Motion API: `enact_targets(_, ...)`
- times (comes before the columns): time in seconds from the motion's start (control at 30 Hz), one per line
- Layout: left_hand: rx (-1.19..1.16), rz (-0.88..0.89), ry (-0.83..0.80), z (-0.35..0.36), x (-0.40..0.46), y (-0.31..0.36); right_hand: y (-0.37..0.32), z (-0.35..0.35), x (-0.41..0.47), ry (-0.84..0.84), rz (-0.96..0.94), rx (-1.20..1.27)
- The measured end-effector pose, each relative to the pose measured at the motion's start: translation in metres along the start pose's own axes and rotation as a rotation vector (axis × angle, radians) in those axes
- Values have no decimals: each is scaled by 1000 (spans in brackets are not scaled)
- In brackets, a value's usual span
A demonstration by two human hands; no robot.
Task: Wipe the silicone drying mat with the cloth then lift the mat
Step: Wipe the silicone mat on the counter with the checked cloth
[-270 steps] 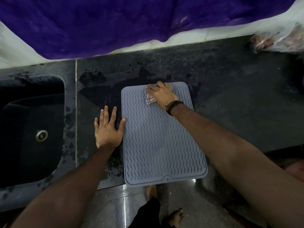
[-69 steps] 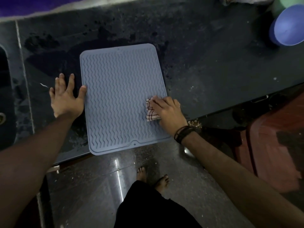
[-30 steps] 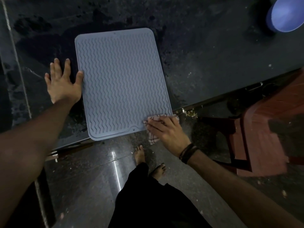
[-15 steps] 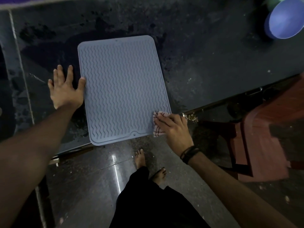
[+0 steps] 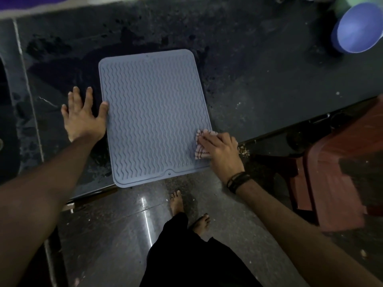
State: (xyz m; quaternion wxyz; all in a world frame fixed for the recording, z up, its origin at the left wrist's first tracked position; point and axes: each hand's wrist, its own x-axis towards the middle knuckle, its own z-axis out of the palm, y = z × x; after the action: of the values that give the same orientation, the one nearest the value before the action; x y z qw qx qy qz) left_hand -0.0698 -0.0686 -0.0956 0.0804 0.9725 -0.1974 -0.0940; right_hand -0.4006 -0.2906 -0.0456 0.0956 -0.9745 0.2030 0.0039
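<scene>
The grey mat (image 5: pixel 153 119) lies flat on the dark counter (image 5: pixel 259 83), its near edge hanging slightly over the counter's front edge. The right hand (image 5: pixel 220 152) presses a bunched checked cloth (image 5: pixel 201 145) onto the mat at its right edge, near the mat's near right corner, fingers curled over the cloth. Half a second ago the cloth sat lower, right at that near corner, and a second ago it was partly off the mat's near edge; now it has slid back up along the right edge. The left hand (image 5: pixel 83 117) lies flat and spread on the counter just left of the mat, thumb tip touching the mat's left edge, holding nothing, much as it did in the earlier frames. A blue bowl (image 5: pixel 358 27) stands on the counter far to the right of the mat, towards the back. A reddish plastic chair (image 5: pixel 331 179) stands on the floor to the right of the mat, below the counter edge. Bare feet show on the shiny floor below the mat
</scene>
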Motion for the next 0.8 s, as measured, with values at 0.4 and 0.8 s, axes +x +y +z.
enact_targets(0.4, -14, -3, 0, 1, -1, -2, -23, -16, 67, 86, 8, 84)
enact_targets(0.8, -19, -10, -16, 0, 0, -1, -31, -1, 3, 10, -70, -34)
